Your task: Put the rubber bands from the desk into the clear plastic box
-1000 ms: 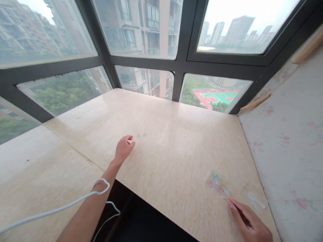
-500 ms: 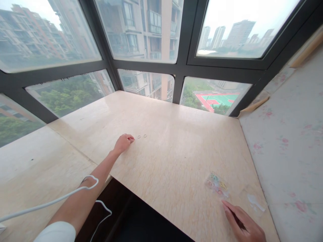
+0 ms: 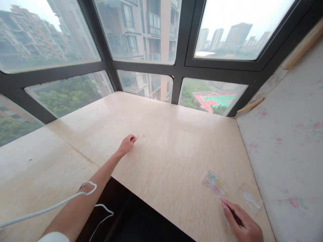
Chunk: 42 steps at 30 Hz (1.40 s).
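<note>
My left hand (image 3: 127, 144) reaches out over the pale marble-patterned tabletop (image 3: 161, 161), its fingertips pinched together right beside two small rings (image 3: 140, 136) lying on the surface. Whether the fingers hold anything is too small to see. My right hand (image 3: 239, 222) lies flat near the table's front right corner, fingers stretched toward a clear plastic bag of coloured rings (image 3: 213, 183). A second, crumpled clear bag (image 3: 248, 198) lies just right of it.
Dark-framed windows (image 3: 176, 69) close off the far side and left of the table. A floral-patterned wall (image 3: 290, 141) runs along the right edge. A white cable (image 3: 63, 201) loops over my left forearm. A dark gap (image 3: 131, 218) opens below the table's front edge.
My left hand has slid slightly right, toward the two small rings, and its fingers have closed into a pinch. The right hand has stayed near the bag.
</note>
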{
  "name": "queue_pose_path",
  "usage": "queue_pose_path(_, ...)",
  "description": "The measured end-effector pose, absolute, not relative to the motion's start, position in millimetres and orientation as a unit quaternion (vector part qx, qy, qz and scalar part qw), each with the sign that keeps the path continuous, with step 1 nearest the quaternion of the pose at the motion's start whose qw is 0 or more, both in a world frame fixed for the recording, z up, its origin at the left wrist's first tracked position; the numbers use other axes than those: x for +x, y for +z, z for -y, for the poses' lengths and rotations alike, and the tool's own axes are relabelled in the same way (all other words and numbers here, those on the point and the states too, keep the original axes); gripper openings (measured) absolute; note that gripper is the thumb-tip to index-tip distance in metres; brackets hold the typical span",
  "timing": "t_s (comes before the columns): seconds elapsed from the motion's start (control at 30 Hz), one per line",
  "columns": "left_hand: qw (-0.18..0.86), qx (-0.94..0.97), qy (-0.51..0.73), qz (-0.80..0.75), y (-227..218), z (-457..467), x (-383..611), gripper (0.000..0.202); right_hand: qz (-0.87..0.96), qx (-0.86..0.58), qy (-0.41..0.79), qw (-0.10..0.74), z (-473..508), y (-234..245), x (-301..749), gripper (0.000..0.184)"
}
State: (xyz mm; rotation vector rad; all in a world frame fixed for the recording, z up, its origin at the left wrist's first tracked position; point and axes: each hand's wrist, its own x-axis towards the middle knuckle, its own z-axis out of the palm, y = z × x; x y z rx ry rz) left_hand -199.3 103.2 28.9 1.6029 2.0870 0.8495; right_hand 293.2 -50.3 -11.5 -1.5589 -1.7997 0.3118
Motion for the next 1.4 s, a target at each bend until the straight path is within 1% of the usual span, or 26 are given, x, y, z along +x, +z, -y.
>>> queue_pose_path(0.07, 0.237, 0.568, 0.335, -0.713, 35.5, -99.8, -179.6, 0.014, 0.695, -0.603, 0.126, 0.370, 50.3, -10.8, 291.7, 0.030)
queue_pose_path(0.2, 0.423, 0.542, 0.446, -0.574, 51.0, -92.3, -124.2, 0.024, 0.686, -0.597, 0.142, 0.390, 51.1, -5.2, 285.7, 0.025)
queue_pose_path(0.27, 0.478, 0.549, 0.447, -0.520, 57.3, -88.2, -90.9, 0.025, 0.679, -0.597, 0.151, 0.400, 51.6, -0.9, 282.2, 0.024)
queue_pose_path(0.33, 0.492, 0.583, 0.416, -0.495, 60.8, -83.5, -55.8, 0.021, 0.669, -0.601, 0.159, 0.408, 51.8, 3.0, 279.4, 0.023)
queue_pose_path(0.4, 0.467, 0.639, 0.381, -0.477, 60.9, -78.1, -20.6, 0.014, 0.658, -0.605, 0.168, 0.416, 51.8, 6.0, 277.6, 0.022)
queue_pose_path(0.5, 0.385, 0.741, 0.340, -0.432, 55.9, -69.4, 28.2, 0.009, 0.642, -0.610, 0.181, 0.428, 52.0, 8.4, 276.4, 0.022)
queue_pose_path(0.6, 0.316, 0.821, 0.295, -0.374, 47.8, -62.7, 67.0, 0.016, 0.631, -0.611, 0.195, 0.435, 52.5, 8.3, 276.3, 0.022)
queue_pose_path(0.73, 0.256, 0.872, 0.248, -0.336, 37.4, -60.1, 99.5, 0.022, 0.625, -0.607, 0.217, 0.440, 53.1, 6.4, 276.8, 0.021)
queue_pose_path(0.97, 0.231, 0.899, 0.212, -0.304, 29.8, -62.4, 118.3, 0.017, 0.617, -0.605, 0.225, 0.451, 53.2, 8.6, 277.0, 0.021)
queue_pose_path(1.17, 0.232, 0.883, 0.232, -0.335, 29.3, -62.7, 112.9, 0.014, 0.608, -0.607, 0.236, 0.453, 52.6, 8.0, 276.8, 0.021)
queue_pose_path(1.33, 0.261, 0.875, 0.213, -0.349, 22.6, -63.1, 104.7, 0.031, 0.603, -0.611, 0.243, 0.452, 53.7, 8.5, 276.9, 0.020)
queue_pose_path(1.4, 0.274, 0.872, 0.208, -0.348, 19.5, -61.0, 102.1, 0.034, 0.601, -0.612, 0.244, 0.453, 54.2, 8.8, 276.6, 0.020)
